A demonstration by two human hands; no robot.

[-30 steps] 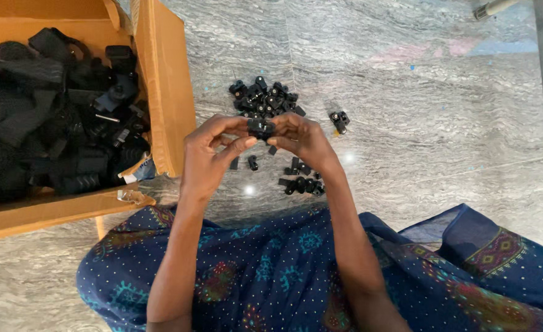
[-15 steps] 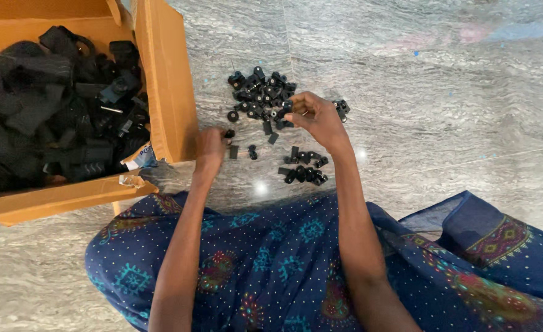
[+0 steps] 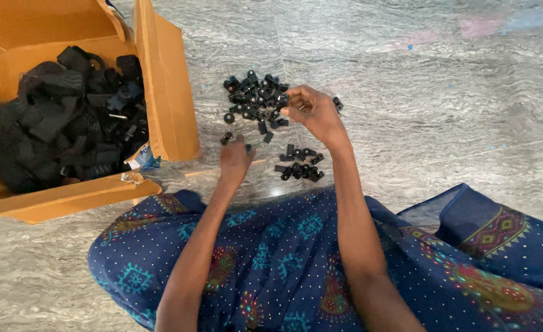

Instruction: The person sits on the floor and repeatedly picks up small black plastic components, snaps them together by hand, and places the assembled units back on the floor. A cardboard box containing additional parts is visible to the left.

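Right hand (image 3: pixel 311 110) pinches one small, stiff, light black plastic clip (image 3: pixel 282 100) from the far pile; left hand (image 3: pixel 234 161) rests curled, its grasp hidden.

Left of the hands, the cardboard box (image 3: pixel 167 117) is cut off by the frame; its black contents (image 3: pixel 62 123) are indistinct.

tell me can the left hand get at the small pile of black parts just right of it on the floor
Probably yes: the left hand rests on the floor beside the small pile of black parts, with bare floor between. The right hand is at the larger pile.
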